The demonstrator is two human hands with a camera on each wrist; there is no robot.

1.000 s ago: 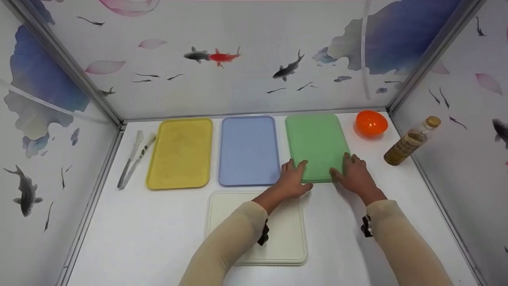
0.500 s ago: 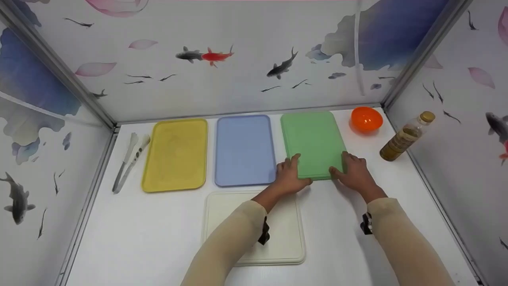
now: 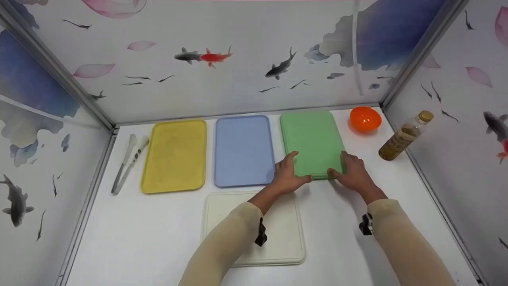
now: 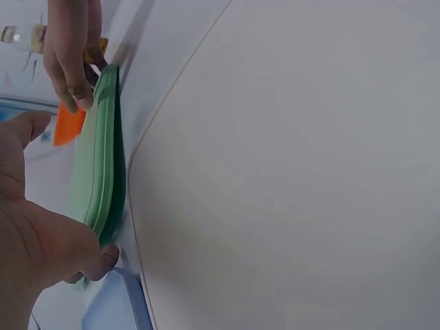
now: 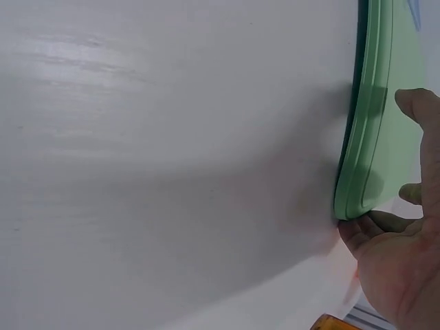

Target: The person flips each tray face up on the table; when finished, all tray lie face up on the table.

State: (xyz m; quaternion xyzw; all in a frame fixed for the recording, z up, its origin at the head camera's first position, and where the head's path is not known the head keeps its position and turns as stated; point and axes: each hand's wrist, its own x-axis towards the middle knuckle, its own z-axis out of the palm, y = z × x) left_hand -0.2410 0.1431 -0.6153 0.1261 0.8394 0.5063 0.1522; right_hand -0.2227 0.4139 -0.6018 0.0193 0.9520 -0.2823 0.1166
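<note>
A green rectangular tray (image 3: 315,139) with a stepped edge lies on the white table at the back right. My left hand (image 3: 285,176) holds its near left corner, index finger along the left edge and thumb on the near edge. On the opposite corner, my right hand (image 3: 353,172) has its fingers round the right edge and its thumb at the near edge. In the right wrist view, the right fingertips (image 5: 354,234) touch the tray corner from the side. Beneath the tray's edge shows a dark green band; whether a second piece lies there I cannot tell.
A blue tray (image 3: 244,151) and a yellow tray (image 3: 174,157) lie to the left, with tongs (image 3: 129,165) beyond. A cream tray (image 3: 278,238) lies in front, partly under my left arm. An orange bowl (image 3: 365,119) and an oil bottle (image 3: 405,137) stand at right.
My left hand has shifted slightly back and to the left along the green tray's edge, its thumb coming to the near edge. My right hand stays at its corner. The whole view has shifted a little.
</note>
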